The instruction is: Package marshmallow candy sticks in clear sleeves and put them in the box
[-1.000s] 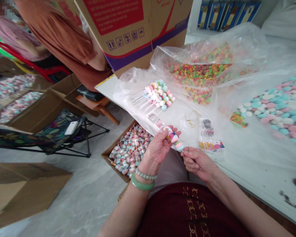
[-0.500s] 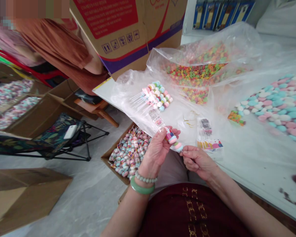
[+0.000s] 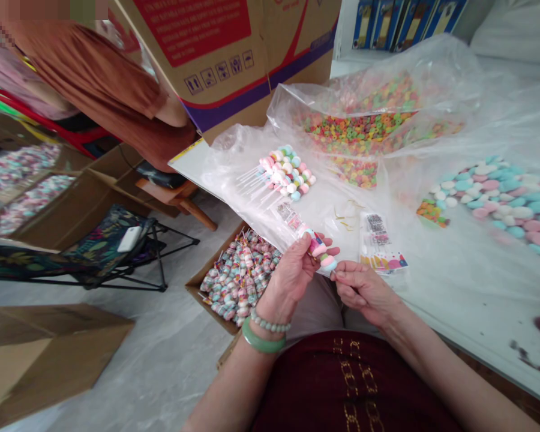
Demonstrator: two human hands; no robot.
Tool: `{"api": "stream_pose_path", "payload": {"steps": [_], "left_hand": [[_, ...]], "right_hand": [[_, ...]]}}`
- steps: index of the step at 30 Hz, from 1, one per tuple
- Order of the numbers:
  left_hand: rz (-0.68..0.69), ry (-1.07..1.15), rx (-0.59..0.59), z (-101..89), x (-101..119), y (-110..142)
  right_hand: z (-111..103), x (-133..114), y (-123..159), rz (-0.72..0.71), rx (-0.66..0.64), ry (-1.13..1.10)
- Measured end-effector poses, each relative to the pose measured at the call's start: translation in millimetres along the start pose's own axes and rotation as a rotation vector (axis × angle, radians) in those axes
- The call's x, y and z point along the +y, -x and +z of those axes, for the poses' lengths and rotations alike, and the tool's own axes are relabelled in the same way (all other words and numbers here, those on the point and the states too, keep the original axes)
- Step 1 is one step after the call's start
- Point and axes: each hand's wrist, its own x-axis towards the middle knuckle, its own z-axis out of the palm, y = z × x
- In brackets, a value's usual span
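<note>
My left hand (image 3: 299,264), with a bead bracelet and a green bangle at the wrist, is closed round a marshmallow skewer (image 3: 327,261) in a clear printed bag. Pink and blue marshmallows show between its fingers. At the lower end of the skewer, my right hand (image 3: 357,285) pinches what looks like its stick, mostly hidden by the fingertips. Just beyond them lie a stack of printed clear bags (image 3: 382,246), a few gold twist ties (image 3: 344,219) and another printed bag (image 3: 288,215). A pile of unwrapped marshmallow skewers (image 3: 290,174) rests on the plastic sheet, sticks pointing left.
A carton of wrapped skewers (image 3: 240,276) stands below the table's left edge. Behind are a bag of ring candies (image 3: 360,129) and loose marshmallows (image 3: 508,192). A large cardboard box (image 3: 234,54) borders the far left; a person in brown (image 3: 112,84) sits beyond it.
Both hands keep their hold on the skewer, which has turned slightly and shifted a little. The view has swung slightly to the right.
</note>
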Motion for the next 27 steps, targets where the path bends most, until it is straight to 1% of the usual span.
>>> {"api": "stream_pose_path", "payload": {"steps": [2, 6, 8, 12, 15, 17, 19, 21, 24, 27], "left_hand": [[-0.038, 0.026, 0.013, -3.8, 4, -4], [0.027, 0.105, 0.051, -9.8, 14, -9], [0.046, 0.136, 0.029, -10.4, 18, -9], [0.03, 0.201, -0.025, -8.9, 22, -6], [0.021, 0.222, -0.055, -7.2, 20, -6], [0.037, 0.179, -0.056, -6.1, 15, -6], [0.074, 0.13, -0.045, -5.3, 10, -6], [0.102, 0.113, -0.038, -4.8, 5, -7], [0.097, 0.102, -0.01, -5.2, 2, -6], [0.111, 0.038, 0.054, -6.9, 4, -6]], "right_hand": [[2, 1, 0, -0.009, 0.019, 0.024], [3, 0, -1, -0.013, 0.024, 0.05], [1, 1, -1, 0.002, 0.006, 0.049], [-3, 1, -3, 0.052, -0.016, 0.012], [-5, 1, -5, 0.068, 0.003, -0.005], [-5, 2, -5, 0.058, 0.053, 0.025], [-2, 4, -5, 0.013, 0.157, 0.121], [2, 7, -4, -0.054, 0.255, 0.265], [9, 10, 0, -0.158, 0.292, 0.549], [12, 11, 4, -0.251, 0.302, 0.896]]}}
